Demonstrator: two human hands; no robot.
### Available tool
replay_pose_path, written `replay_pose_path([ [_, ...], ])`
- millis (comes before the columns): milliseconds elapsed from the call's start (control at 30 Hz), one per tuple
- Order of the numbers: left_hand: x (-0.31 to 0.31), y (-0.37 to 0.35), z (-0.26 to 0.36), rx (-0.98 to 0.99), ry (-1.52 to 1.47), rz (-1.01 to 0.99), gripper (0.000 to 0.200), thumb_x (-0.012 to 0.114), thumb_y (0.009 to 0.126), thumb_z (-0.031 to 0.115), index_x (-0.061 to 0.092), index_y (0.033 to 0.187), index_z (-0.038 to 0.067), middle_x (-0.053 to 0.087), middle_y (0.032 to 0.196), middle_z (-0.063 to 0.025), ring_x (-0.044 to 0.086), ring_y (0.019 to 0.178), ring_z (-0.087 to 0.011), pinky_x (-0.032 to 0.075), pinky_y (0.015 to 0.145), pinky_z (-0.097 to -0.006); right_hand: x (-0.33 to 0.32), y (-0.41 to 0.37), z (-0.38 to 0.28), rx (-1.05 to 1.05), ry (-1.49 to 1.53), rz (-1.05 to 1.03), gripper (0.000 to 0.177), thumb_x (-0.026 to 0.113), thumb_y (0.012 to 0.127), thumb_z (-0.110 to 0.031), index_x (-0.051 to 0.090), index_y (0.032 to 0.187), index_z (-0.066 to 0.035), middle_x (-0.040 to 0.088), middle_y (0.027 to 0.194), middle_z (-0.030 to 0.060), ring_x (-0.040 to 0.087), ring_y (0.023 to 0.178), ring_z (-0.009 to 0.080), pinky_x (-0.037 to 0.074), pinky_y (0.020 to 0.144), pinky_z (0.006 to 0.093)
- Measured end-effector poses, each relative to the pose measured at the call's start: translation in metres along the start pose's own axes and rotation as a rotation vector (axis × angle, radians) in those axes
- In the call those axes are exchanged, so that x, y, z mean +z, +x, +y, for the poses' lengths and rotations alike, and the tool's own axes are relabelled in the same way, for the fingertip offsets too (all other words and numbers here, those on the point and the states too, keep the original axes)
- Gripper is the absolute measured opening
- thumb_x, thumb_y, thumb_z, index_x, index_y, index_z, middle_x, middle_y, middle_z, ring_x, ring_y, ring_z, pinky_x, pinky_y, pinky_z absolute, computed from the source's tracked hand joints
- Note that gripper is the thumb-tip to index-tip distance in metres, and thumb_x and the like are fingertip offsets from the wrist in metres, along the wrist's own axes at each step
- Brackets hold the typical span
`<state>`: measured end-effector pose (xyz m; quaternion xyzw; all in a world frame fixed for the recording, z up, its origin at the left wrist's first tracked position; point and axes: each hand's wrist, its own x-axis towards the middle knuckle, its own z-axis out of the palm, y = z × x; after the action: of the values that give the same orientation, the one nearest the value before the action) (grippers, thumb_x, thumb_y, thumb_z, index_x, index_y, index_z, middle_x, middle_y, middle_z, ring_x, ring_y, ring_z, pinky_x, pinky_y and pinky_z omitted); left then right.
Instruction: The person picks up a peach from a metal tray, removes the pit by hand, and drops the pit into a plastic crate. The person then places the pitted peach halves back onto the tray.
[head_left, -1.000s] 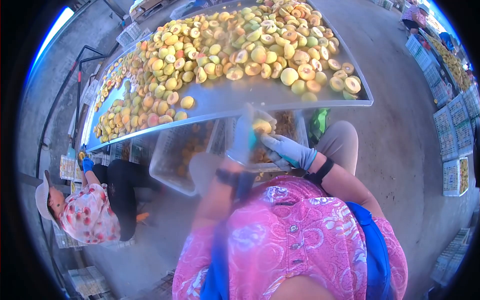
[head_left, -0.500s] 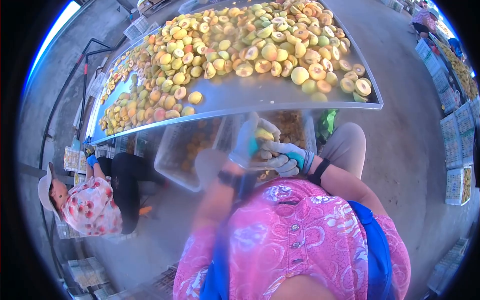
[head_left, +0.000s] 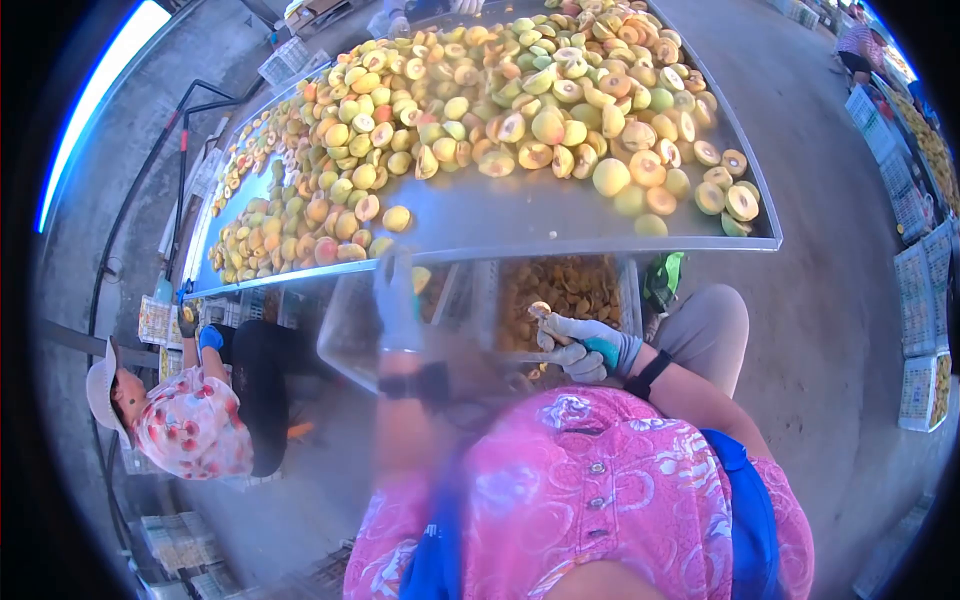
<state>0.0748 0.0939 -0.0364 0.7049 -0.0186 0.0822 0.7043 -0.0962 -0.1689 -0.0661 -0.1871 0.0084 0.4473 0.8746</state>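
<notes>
My left hand point(head_left: 397, 305), gloved and smeared by motion, reaches up beside the near edge of the metal table point(head_left: 470, 220). A yellow fruit piece point(head_left: 421, 279) shows right beside its fingers, over a white crate point(head_left: 345, 345). My right hand point(head_left: 585, 345), in a grey and teal glove, is closed in front of my body. At its fingertips sticks up a small round brown-and-pale piece point(head_left: 540, 309); I cannot tell whether it is a fruit stone or a tool's tip. Under the hand stands a second crate point(head_left: 628, 290) of brown fruit stones or scraps point(head_left: 565, 285).
Halved yellow-orange stone fruit point(head_left: 440, 110) covers much of the table. Another person's gloved hands point(head_left: 430, 12) are at its far side. At left sits a person in a white cap point(head_left: 190, 420). A green bag point(head_left: 663, 278) lies by my knee; stacked crates point(head_left: 925, 300) line the right.
My left hand has parted from my right and moved left towards the table edge. The yellow fruit between the hands is gone from there. A round piece now shows at my right fingertips.
</notes>
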Motion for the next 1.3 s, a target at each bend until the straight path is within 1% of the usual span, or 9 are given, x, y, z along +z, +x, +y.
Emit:
replay_pose_path([
  [100,0.012,0.038,0.004,0.420,0.696,-0.064,0.043,0.059,0.092,0.028,0.053,0.124,0.001,0.056,0.122,-0.0115,0.055,0.110,-0.0264,0.042,0.096,-0.0352,0.000,0.007,-0.002,-0.038,-0.004,0.208,0.037,0.040,0.099,-0.046,0.052,0.095,-0.012,0.031,0.054,-0.0045,0.024,0.033,0.0035,0.019,0.027,0.0199],
  [267,0.109,0.075,-0.003,0.203,0.789,-0.277,0.059,0.067,0.082,0.025,0.046,0.134,0.008,0.045,0.138,-0.0195,0.042,0.129,-0.0329,0.035,0.105,-0.0389,-0.001,0.010,-0.009,-0.022,-0.110,0.302,0.037,0.045,0.096,-0.050,0.053,0.093,-0.014,0.035,0.056,-0.0043,0.027,0.034,0.0048,0.018,0.030,0.0205],
  [500,0.173,0.109,-0.047,0.393,0.934,-0.352,0.053,0.067,0.081,0.024,0.050,0.129,0.007,0.055,0.126,-0.0180,0.058,0.109,-0.0301,0.047,0.091,-0.0382,-0.007,0.006,-0.008,-0.133,-0.226,0.324,0.037,0.047,0.095,-0.052,0.053,0.098,-0.015,0.040,0.060,-0.0042,0.032,0.037,0.0050,0.024,0.032,0.0212],
  [600,0.167,0.106,-0.054,0.222,0.703,-0.373,0.044,0.059,0.081,0.025,0.055,0.123,0.011,0.062,0.110,-0.0180,0.059,0.102,-0.0343,0.046,0.091,-0.0417,0.015,-0.001,-0.016,-0.169,-0.413,0.328,0.037,0.047,0.095,-0.052,0.053,0.101,-0.016,0.042,0.061,-0.0040,0.033,0.037,0.0050,0.025,0.032,0.0206],
  [767,0.147,0.047,-0.017,-0.306,-0.089,-0.428,0.038,0.063,0.083,0.028,0.058,0.116,0.011,0.062,0.103,-0.0042,0.062,0.084,-0.0128,0.051,0.068,-0.0269,0.032,-0.004,-0.023,-0.245,-0.132,0.496,0.036,0.045,0.096,-0.050,0.053,0.103,-0.015,0.043,0.062,-0.0043,0.034,0.036,0.0051,0.027,0.032,0.0213],
  [1033,0.147,-0.058,0.010,-0.423,-0.649,-0.612,0.045,0.051,0.088,0.034,0.051,0.122,0.003,0.059,0.113,-0.0152,0.062,0.098,-0.0322,0.056,0.065,-0.0406,0.030,-0.005,-0.023,-0.300,0.015,0.006,0.040,0.041,0.098,-0.050,0.051,0.101,-0.011,0.041,0.060,-0.0047,0.033,0.035,0.0039,0.027,0.030,0.0213],
  [1100,0.142,-0.064,0.008,-0.419,-0.858,-0.577,0.044,0.048,0.091,0.032,0.050,0.122,0.001,0.058,0.116,-0.0182,0.061,0.099,-0.0339,0.056,0.068,-0.0405,0.038,-0.003,-0.015,-0.408,-0.294,0.494,0.040,0.042,0.098,-0.049,0.050,0.102,-0.010,0.042,0.061,-0.0037,0.033,0.035,0.0043,0.026,0.030,0.0201],
  [1233,0.132,-0.079,0.014,-0.227,-0.636,-0.549,0.037,0.040,0.099,0.025,0.046,0.126,0.000,0.057,0.118,-0.0194,0.059,0.104,-0.0320,0.054,0.085,-0.0421,0.047,-0.007,-0.011,-0.484,-0.622,0.583,0.039,0.043,0.098,-0.047,0.048,0.101,-0.009,0.043,0.061,-0.0027,0.034,0.035,0.0062,0.027,0.030,0.0202],
  [1300,0.130,-0.077,0.002,-0.316,-0.830,-0.591,0.038,0.040,0.100,0.026,0.045,0.126,0.000,0.057,0.118,-0.0192,0.059,0.105,-0.0315,0.052,0.088,-0.0421,0.053,-0.011,-0.015,-0.476,-0.789,0.708,0.039,0.045,0.098,-0.040,0.056,0.112,-0.005,0.053,0.081,-0.0031,0.048,0.066,0.0047,0.040,0.054,0.0199],
])
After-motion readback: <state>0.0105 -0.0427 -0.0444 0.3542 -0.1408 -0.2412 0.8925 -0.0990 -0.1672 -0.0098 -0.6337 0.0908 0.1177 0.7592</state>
